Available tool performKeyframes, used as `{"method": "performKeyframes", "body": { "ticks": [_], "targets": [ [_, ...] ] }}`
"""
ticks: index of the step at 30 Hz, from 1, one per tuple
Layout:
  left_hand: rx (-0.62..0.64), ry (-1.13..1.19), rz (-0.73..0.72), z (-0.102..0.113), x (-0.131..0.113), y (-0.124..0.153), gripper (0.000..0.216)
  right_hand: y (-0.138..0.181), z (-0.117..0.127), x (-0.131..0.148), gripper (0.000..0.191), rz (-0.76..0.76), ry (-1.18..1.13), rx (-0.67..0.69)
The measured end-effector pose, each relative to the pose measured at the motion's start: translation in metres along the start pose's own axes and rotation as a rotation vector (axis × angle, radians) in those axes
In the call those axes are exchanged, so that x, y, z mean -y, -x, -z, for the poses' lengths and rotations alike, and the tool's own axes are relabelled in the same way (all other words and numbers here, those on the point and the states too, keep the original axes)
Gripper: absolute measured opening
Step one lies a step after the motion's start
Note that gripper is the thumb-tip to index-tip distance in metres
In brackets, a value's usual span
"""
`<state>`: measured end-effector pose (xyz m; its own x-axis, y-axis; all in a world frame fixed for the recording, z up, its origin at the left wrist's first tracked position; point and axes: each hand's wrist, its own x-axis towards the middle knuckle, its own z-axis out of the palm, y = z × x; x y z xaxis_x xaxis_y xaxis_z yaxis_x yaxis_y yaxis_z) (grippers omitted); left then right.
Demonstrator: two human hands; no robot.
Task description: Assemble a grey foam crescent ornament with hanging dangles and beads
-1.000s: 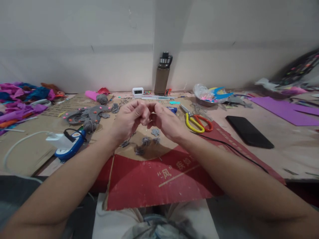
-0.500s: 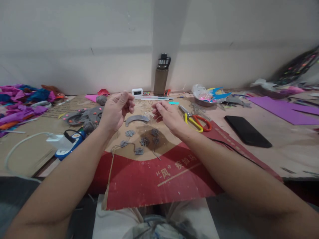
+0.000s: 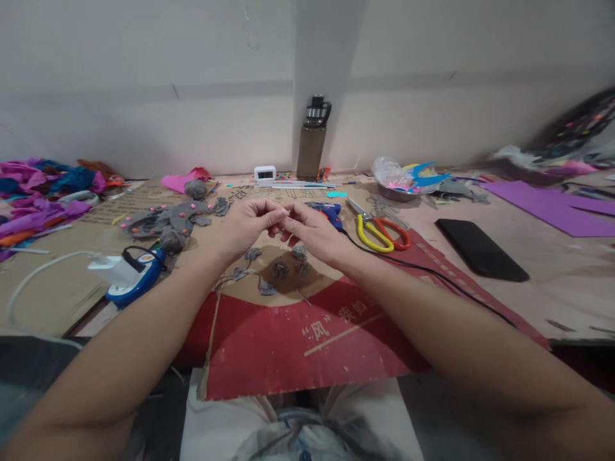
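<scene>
My left hand [image 3: 254, 227] and my right hand [image 3: 314, 235] meet at their fingertips above the cardboard sheet [image 3: 288, 358]. Both are closed in a pinch; whatever is between the fingers is too small or hidden to name. Just below them lie several grey flower-like pieces, among them a dark rosette [image 3: 279, 269] and a small flat piece [image 3: 268, 288] with grey cord. Behind my right hand a blue glue gun [image 3: 331, 212] shows in part, its black cable running right. Yellow-and-red handled scissors [image 3: 377, 232] rest to its right.
A grey pile with pink dots [image 3: 180, 221] and a blue power strip [image 3: 139, 278] sit on the left. At the back stand a bottle [image 3: 311, 147] and a small white clock [image 3: 265, 174]. To the right are a bowl [image 3: 401, 192], a black phone [image 3: 480, 250] and purple sheets [image 3: 542, 208].
My hands, apart before, have come together at the fingertips. The curved grey strip is now hidden behind them, and the blue glue gun has come into sight behind my right hand.
</scene>
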<state>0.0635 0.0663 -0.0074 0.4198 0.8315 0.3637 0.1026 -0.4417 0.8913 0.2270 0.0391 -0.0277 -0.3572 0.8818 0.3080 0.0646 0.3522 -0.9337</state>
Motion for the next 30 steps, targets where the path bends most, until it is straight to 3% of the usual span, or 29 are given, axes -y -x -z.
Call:
{"method": "performKeyframes", "body": {
  "ticks": [6,9,12,21,25,30],
  "targets": [
    [-0.102,0.149,0.061,0.003,-0.003,-0.003,0.025,-0.003,0.006,-0.002,0.015,-0.083,-0.081,-0.085],
    [-0.042,0.138,0.063,0.002,-0.003,-0.002,0.023,-0.005,0.007,-0.006,0.017,-0.079,0.003,-0.11],
    [0.01,0.044,0.042,-0.001,-0.003,0.001,0.019,-0.005,0.006,-0.008,0.018,-0.033,0.096,-0.12],
    [-0.038,-0.021,0.007,-0.007,-0.006,0.003,0.013,-0.007,0.004,-0.011,0.017,0.085,0.263,-0.137],
    [-0.118,-0.125,-0.023,-0.005,-0.014,0.002,0.01,-0.014,0.004,-0.004,0.012,0.172,0.329,-0.169],
    [-0.088,-0.13,-0.072,-0.004,-0.023,-0.005,0.01,-0.016,0.008,0.01,0.011,0.251,0.392,-0.231]
  ]
}}
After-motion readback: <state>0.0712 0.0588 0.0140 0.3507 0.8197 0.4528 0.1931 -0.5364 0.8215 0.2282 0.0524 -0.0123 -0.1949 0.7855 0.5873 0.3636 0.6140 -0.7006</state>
